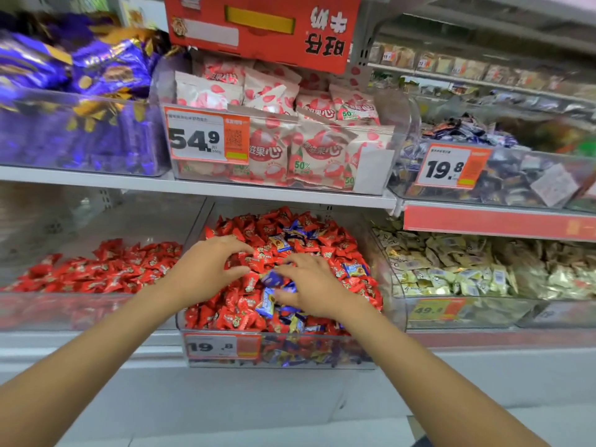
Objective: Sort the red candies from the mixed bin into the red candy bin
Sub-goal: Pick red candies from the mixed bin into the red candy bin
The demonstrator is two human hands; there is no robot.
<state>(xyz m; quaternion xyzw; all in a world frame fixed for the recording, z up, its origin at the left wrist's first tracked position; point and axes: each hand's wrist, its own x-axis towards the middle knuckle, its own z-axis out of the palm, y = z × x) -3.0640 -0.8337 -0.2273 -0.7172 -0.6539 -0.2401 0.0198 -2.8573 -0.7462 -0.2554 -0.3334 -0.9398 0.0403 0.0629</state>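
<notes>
The red candies [258, 256] lay heaped in the mixed bin [322, 350], with blue candies [272, 279] scattered among them. My left hand [203, 272] arched over the reds, fingers [232, 245] curled and thumb opposed — whether they actually gripped any, I could not tell. My right hand [314, 288] rested on the heap just beside it, its fingers spread and relaxed, touching blue wrappers. The red candy bin [64, 311] sat directly to the left, partly filled — a 19.8 price tag [222, 346] hung on the mixed bin's front.
</notes>
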